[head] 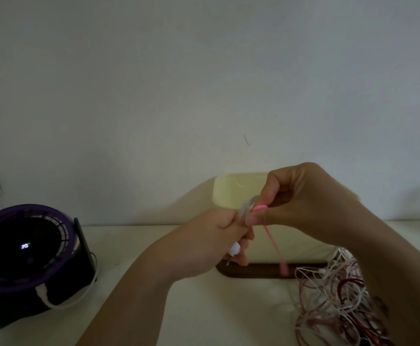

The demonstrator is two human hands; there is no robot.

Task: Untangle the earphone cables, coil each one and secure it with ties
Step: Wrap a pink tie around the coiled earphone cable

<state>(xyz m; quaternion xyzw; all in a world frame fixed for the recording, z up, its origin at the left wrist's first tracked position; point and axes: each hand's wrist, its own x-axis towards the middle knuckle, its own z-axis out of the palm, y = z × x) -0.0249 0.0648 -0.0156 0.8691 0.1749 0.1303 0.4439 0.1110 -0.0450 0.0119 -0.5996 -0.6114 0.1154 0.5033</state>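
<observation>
Coiled white earphone cable (246, 205) is gripped in the left hand (211, 243); the pink tie (275, 247), pinched by the right hand (303, 203), is hung vertically just right of it.

Both bare forearms are slanting in from the lower edge, with the left hand (211, 243) and right hand (303, 203) meeting at mid-frame, held raised. The left hand is gripping a bundled white cable (247, 204), its fingers (243, 248) curled round it. The right hand is arching over from the right, thumb and forefinger pinching a pink tie (273, 243) just beside the left hand's knuckles.
</observation>
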